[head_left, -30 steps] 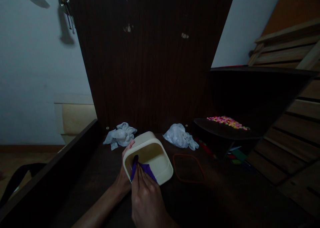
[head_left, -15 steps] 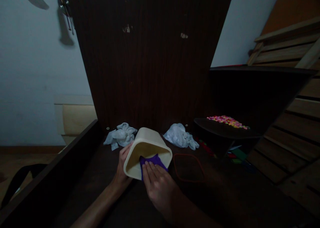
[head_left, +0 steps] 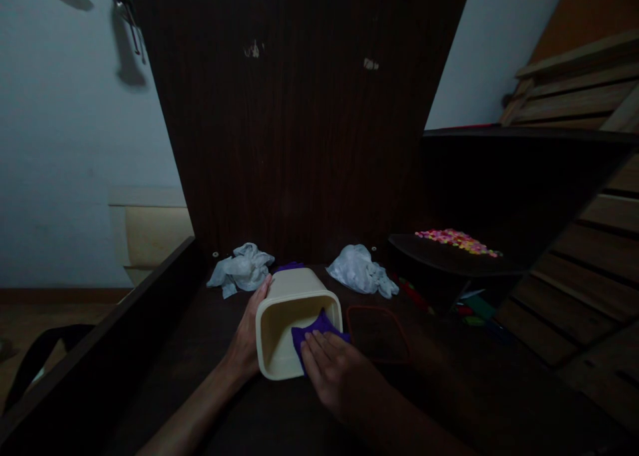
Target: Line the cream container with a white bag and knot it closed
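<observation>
A cream plastic container lies tipped on its side on the dark table, its opening facing me. Around its left side is my left hand, gripping it, with most fingers hidden behind the wall. My right hand presses a purple cloth against the inside of the container near its right wall, fingers close together. Just right of the container lies a reddish rectangular lid or frame. Behind the container, a bit of something purple shows.
Crumpled pale plastic bags lie at the back left and back right. On a dark corner shelf is a pile of small colourful pieces. A raised edge borders the left side, and a dark panel stands behind.
The container has turned, so its opening sits more level and slightly lower. My right hand and the cloth have shifted a little right, and the purple thing behind has come into view.
</observation>
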### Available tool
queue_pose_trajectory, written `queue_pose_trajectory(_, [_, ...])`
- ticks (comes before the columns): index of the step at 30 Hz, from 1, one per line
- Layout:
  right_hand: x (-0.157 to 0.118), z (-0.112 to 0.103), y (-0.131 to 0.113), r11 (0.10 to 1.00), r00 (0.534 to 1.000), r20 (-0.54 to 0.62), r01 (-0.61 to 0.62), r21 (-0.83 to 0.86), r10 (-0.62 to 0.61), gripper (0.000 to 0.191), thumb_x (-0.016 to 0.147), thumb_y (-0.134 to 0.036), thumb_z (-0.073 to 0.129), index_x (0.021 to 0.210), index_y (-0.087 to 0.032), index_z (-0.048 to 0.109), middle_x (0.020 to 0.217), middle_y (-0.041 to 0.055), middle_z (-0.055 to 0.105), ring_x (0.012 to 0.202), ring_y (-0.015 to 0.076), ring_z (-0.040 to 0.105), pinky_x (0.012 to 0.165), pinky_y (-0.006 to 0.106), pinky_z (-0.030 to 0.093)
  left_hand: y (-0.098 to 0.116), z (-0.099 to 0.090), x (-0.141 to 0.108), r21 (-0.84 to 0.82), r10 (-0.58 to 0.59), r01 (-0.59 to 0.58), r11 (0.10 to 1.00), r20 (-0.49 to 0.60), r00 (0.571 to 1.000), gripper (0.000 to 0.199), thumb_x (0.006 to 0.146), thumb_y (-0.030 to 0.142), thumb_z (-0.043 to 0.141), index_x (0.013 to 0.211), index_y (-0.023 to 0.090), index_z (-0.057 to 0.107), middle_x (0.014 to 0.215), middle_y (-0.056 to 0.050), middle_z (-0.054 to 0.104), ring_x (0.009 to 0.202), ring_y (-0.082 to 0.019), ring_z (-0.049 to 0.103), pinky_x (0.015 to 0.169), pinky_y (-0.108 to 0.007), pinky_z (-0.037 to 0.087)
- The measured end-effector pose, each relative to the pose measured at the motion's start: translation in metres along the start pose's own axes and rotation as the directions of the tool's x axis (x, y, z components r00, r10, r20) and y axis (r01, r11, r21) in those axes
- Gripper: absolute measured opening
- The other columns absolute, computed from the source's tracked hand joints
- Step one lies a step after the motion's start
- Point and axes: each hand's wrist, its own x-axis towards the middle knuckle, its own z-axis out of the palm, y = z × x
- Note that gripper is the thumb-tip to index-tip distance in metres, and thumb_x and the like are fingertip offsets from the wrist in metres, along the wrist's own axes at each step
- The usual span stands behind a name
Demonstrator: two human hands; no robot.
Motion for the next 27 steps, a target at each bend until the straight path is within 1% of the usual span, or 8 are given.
queue_pose_trajectory(3, [-0.002, 0.005, -0.001, 0.999, 0.999, 0.035, -0.008, 0.035, 0.007, 0.031, 0.095, -0.011, 0.055, 0.122, -0.002, 0.068, 0.119, 0.0223, 0.073, 0.111, 0.0261, 0.071, 0.095, 0.036, 0.056, 0.003, -0.003, 0.003, 0.059, 0.081, -0.084, 0.995, 0.056, 0.995, 0.082, 0.096, 0.031, 0.062, 0.163, 0.03, 0.015, 0.166, -0.012, 0.032, 0.15, -0.034, 0.036, 0.122, -0.057, 0.037])
queue_pose_trajectory(7, [-0.002, 0.009, -0.001, 1.0, 0.999, 0.038, -0.019, 0.014, 0.018, 0.032, 0.094, -0.007, 0.052, 0.121, -0.004, 0.069, 0.117, 0.0199, 0.075, 0.111, 0.025, 0.071, 0.096, 0.035, 0.056, 0.007, -0.004, 0.007, 0.077, 0.095, -0.102, 0.992, 0.09, 0.991, 0.081, 0.097, 0.029, 0.061, 0.163, 0.031, 0.014, 0.165, -0.011, 0.034, 0.15, -0.033, 0.036, 0.122, -0.056, 0.037])
queue_pose_trajectory(11, [-0.001, 0.009, 0.0, 1.0, 0.998, 0.056, -0.016, 0.004, 0.015, 0.031, 0.096, -0.013, 0.052, 0.12, -0.005, 0.07, 0.116, 0.0172, 0.076, 0.108, 0.0244, 0.073, 0.094, 0.034, 0.057, 0.009, -0.002, 0.009, 0.085, 0.108, -0.118, 0.989, 0.112, 0.988, 0.08, 0.097, 0.029, 0.061, 0.163, 0.03, 0.015, 0.167, -0.012, 0.028, 0.151, -0.035, 0.033, 0.122, -0.06, 0.036])
queue_pose_trajectory(16, [0.0, 0.006, 0.002, 0.997, 0.994, 0.105, -0.021, 0.079, 0.012, 0.03, 0.097, -0.014, 0.056, 0.122, -0.003, 0.068, 0.118, 0.0203, 0.074, 0.11, 0.0257, 0.072, 0.095, 0.036, 0.057, 0.012, -0.003, 0.01, 0.099, 0.139, -0.151, 0.984, 0.118, 0.983, 0.083, 0.095, 0.032, 0.066, 0.162, 0.027, 0.017, 0.166, -0.017, 0.028, 0.151, -0.039, 0.032, 0.118, -0.065, 0.039])
queue_pose_trajectory(18, [0.001, 0.007, 0.002, 0.996, 0.992, 0.122, -0.033, 0.088, 0.022, 0.031, 0.096, -0.013, 0.056, 0.123, -0.002, 0.067, 0.118, 0.0209, 0.074, 0.111, 0.0262, 0.072, 0.095, 0.036, 0.057, 0.012, -0.003, 0.011, 0.118, 0.158, -0.173, 0.978, 0.127, 0.979, 0.085, 0.095, 0.033, 0.066, 0.162, 0.026, 0.015, 0.165, -0.02, 0.029, 0.15, -0.039, 0.033, 0.117, -0.065, 0.04])
queue_pose_trajectory(21, [0.0, 0.012, -0.001, 0.996, 0.989, 0.145, -0.042, 0.083, 0.03, 0.032, 0.095, -0.009, 0.054, 0.123, -0.002, 0.067, 0.117, 0.021, 0.074, 0.111, 0.0264, 0.072, 0.095, 0.037, 0.057, 0.013, -0.004, 0.011, 0.153, 0.167, -0.19, 0.97, 0.148, 0.975, 0.085, 0.095, 0.03, 0.065, 0.162, 0.025, 0.012, 0.162, -0.021, 0.034, 0.149, -0.037, 0.037, 0.118, -0.061, 0.041])
queue_pose_trajectory(25, [-0.005, 0.019, -0.011, 0.989, 0.983, 0.164, -0.103, 0.103, 0.085, 0.036, 0.094, -0.006, 0.051, 0.126, -0.001, 0.066, 0.123, 0.0229, 0.071, 0.116, 0.0273, 0.069, 0.099, 0.038, 0.055, 0.014, -0.005, 0.012, 0.17, 0.175, -0.203, 0.964, 0.169, 0.97, 0.085, 0.094, 0.025, 0.065, 0.162, 0.024, 0.014, 0.159, -0.021, 0.039, 0.147, -0.036, 0.041, 0.117, -0.057, 0.044])
queue_pose_trajectory(27, [-0.006, 0.015, -0.018, 0.973, 0.961, 0.232, -0.184, 0.142, 0.148, 0.04, 0.093, -0.005, 0.05, 0.13, -0.001, 0.064, 0.127, 0.0235, 0.069, 0.121, 0.0288, 0.067, 0.102, 0.039, 0.055, 0.015, -0.004, 0.012, 0.169, 0.187, -0.214, 0.962, 0.164, 0.969, 0.085, 0.094, 0.025, 0.065, 0.162, 0.023, 0.014, 0.158, -0.023, 0.039, 0.147, -0.036, 0.042, 0.115, -0.057, 0.045])
